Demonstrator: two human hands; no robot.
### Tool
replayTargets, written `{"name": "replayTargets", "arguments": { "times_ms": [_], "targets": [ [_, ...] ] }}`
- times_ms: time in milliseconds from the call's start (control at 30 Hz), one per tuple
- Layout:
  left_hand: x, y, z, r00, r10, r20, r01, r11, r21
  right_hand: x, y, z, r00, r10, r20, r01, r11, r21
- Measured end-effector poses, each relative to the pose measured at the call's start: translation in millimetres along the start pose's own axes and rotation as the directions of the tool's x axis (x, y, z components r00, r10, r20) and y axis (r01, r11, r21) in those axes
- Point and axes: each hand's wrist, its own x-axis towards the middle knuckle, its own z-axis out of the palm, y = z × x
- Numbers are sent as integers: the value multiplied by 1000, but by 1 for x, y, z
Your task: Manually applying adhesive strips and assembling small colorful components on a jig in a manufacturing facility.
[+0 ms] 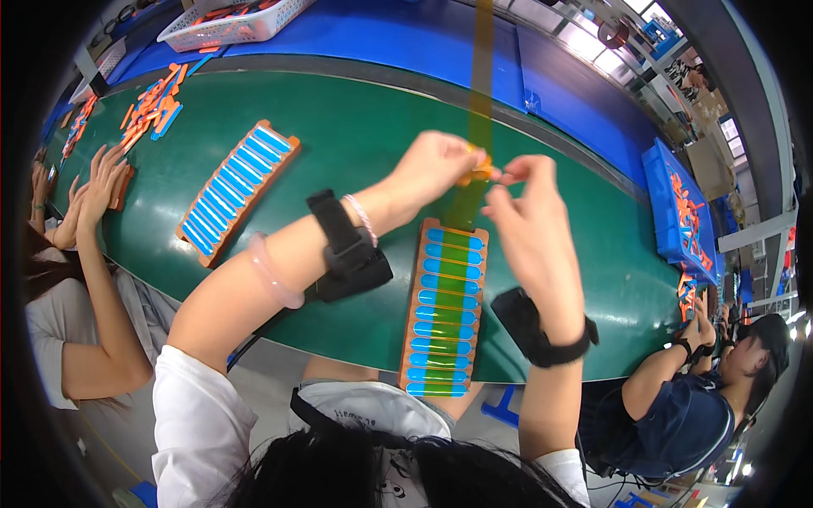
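Note:
Over the green worktop, my left hand (432, 169) is closed, its fingertips pinching a small orange-yellow piece (476, 166). My right hand (529, 195) meets it from the right, thumb and fingers bent close to the same piece; whether they grip it is unclear. Below them an orange-brown toothed tray (409, 326) lies lengthwise toward me, its near end at the table's edge. Across it sits a row of several shiny blue strips (421, 311). A translucent yellow band (481, 76) runs from the top of view, past my fingers and along the tray; I cannot tell if it is tape.
Another toothed tray (222, 254) with blue strips lies to the left. Loose orange and blue pieces (157, 110) are heaped farther left, near a white basket (224, 34). A blue crate (673, 212) stands at right. Co-workers sit on both sides, one's hands (100, 186) at left.

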Motion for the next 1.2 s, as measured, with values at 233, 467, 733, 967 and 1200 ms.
{"name": "replayTargets", "arguments": {
  "times_ms": [233,467,733,967,1200],
  "targets": [
    [-12,102,-37,755,623,204,-617,780,-100,-39,36,-8,970,-110,218,109,994,16],
    [-35,78,-63,980,37,196,30,944,-329,-44,9,26,870,22,492,320,735,-598],
    [-123,2,-39,973,-187,133,228,853,-468,17,79,-57,910,-51,412,342,655,-674],
    [-184,-2,-98,759,368,-537,97,752,652,67,167,-104,959,-196,203,282,694,-662],
    [-200,-27,-156,818,286,-500,165,716,679,49,108,-34,954,-265,142,297,760,-579]
  ]
}}
